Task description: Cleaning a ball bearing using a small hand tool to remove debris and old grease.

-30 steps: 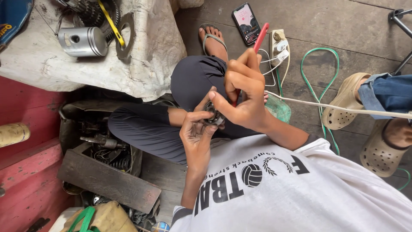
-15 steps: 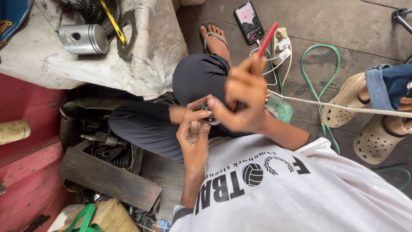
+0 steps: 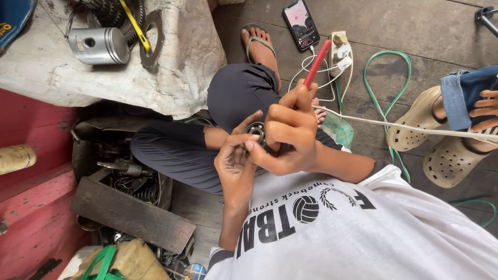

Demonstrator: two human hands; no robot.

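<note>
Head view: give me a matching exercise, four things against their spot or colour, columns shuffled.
Things:
1. piston
2. phone
3. tool handle
4. bearing

Descriptions:
A. red, sticking up from the right hand
B. on the white cloth, top left
C. pinched by the left hand
D. on the wooden floor, screen lit

Pairs: 1-B, 2-D, 3-A, 4-C

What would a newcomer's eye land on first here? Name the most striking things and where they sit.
At centre, the left hand cradles a round metal bearing while the right hand works at it with a red-handled tool. At upper left a shiny metal piston lies on a dirty white cloth. At top, a lit phone lies on the wooden floor beside a power strip.
</note>
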